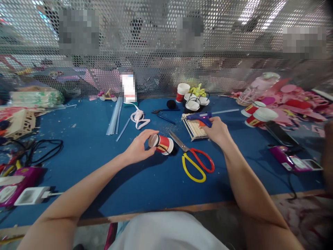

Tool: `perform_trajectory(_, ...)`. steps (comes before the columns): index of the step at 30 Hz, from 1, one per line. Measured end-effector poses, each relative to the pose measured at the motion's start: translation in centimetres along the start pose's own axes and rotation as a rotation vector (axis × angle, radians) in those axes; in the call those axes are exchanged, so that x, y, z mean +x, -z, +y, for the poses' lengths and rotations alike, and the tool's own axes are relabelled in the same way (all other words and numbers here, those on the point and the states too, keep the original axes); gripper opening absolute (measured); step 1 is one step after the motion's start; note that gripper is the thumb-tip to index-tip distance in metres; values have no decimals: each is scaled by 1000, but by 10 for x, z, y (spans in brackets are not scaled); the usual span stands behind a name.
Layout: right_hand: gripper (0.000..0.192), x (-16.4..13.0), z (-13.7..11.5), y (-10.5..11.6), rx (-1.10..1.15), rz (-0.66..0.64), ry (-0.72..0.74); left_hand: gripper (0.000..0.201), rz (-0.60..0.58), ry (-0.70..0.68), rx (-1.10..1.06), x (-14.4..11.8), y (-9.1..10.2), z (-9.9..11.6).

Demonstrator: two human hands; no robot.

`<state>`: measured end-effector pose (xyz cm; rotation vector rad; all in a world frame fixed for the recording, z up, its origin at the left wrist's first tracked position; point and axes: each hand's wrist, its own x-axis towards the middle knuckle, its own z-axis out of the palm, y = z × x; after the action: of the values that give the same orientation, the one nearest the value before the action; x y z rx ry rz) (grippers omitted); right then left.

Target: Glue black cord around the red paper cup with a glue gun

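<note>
My left hand [139, 146] grips a red and white paper cup [162, 143] that lies on its side on the blue table [91, 152]. My right hand [217, 131] holds a blue glue gun [199, 117], its nozzle pointing left above a bundle of wooden sticks [194, 130]. Scissors [194, 158] with one red and one yellow handle lie between my hands, just right of the cup.
Clear glue sticks [114, 119], a white ribbon [139, 118] and several cups [194, 99] lie further back by the perforated metal screen [161, 52]. More cups [257, 116] and pink craft pieces [293, 99] are at right. Cables [39, 151], purple packs [290, 158] sit at the sides.
</note>
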<state>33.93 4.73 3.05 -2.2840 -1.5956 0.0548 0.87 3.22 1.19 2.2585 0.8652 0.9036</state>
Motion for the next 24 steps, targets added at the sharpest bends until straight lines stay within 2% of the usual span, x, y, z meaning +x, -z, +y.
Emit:
perform_trajectory(3, 48, -13, -8, 9, 359, 12, 5, 52, 6, 7, -12, 1, 0, 0)
perform_trajectory(6, 31, -34, -23, 24, 648, -180, 14, 52, 15, 30, -40, 2, 0, 0)
perform_trajectory(10, 30, -64, -43, 34, 669, -339, 136, 52, 25, 84, -132, 2, -2, -3)
perform_trajectory(14, 32, -86, -57, 24, 759, -482, 252, 49, 20, 150, -295, 4, -3, -8)
perform_trajectory(16, 31, -94, -59, 15, 719, -432, 290, 49, 6, 180, -373, 4, -4, -11)
perform_trajectory(20, 25, -102, -56, 1, 507, -204, 350, 53, -9, 218, -459, 4, -6, -17)
perform_trajectory(24, 20, -105, -55, -2, 481, -202, 408, 53, -2, 228, -471, 5, -6, -17)
